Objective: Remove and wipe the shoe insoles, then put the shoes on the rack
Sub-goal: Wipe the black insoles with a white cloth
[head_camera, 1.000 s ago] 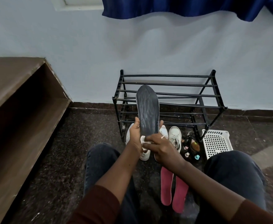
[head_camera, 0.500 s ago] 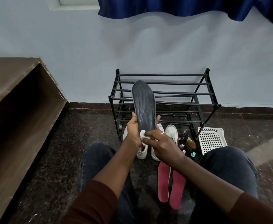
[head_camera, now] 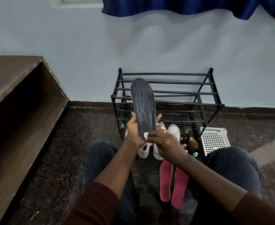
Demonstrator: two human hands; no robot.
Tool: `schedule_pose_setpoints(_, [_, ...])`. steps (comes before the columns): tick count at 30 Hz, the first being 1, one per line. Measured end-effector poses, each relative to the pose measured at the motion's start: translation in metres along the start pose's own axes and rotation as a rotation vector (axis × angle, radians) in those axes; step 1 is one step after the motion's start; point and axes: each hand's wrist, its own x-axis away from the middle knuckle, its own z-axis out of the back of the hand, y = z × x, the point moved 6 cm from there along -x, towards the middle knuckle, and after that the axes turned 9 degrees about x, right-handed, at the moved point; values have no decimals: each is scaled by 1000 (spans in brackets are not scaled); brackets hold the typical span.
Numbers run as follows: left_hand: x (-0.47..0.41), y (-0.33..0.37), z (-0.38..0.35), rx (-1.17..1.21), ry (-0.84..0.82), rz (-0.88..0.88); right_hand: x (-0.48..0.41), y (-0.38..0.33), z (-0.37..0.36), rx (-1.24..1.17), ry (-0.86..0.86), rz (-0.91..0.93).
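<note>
Head view: two pink insoles [head_camera: 172, 182] lie on the floor; beyond, the left hand [head_camera: 133, 129] grips a dark insole [head_camera: 144, 108] upright, the right hand [head_camera: 164, 142] pinches a white cloth [head_camera: 147, 136] against it before the rack [head_camera: 182, 95].

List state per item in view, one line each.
Grey insole: held upright, out of any shoe.
Left hand: grips the grey insole's lower part.
Right hand: pinches a white wipe against the insole's heel end.
Pink insoles: flat on floor, side by side.
White shoes: on floor, before rack.
Rack: no shoes on it.
Basket: tilted beside rack.
</note>
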Motion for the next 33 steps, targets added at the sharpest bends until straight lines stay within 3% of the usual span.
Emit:
schedule_pose_setpoints(6, [2,-3,0,-111,70,26,-20,23,2,93,30,-286])
schedule_pose_setpoints(11, [-3,5,1,-46,118,-126,-8,15,-9,26,62,-501])
schedule_pose_setpoints(16, [-2,6,10,30,97,-187,7,7,-13,-19,74,-536])
schedule_pose_setpoints(24, [2,-3,8,-51,133,-123,-15,22,-11,44,103,-519])
schedule_pose_setpoints(33, [3,4,12,-12,173,-199,6,7,-15,17,-7,-426])
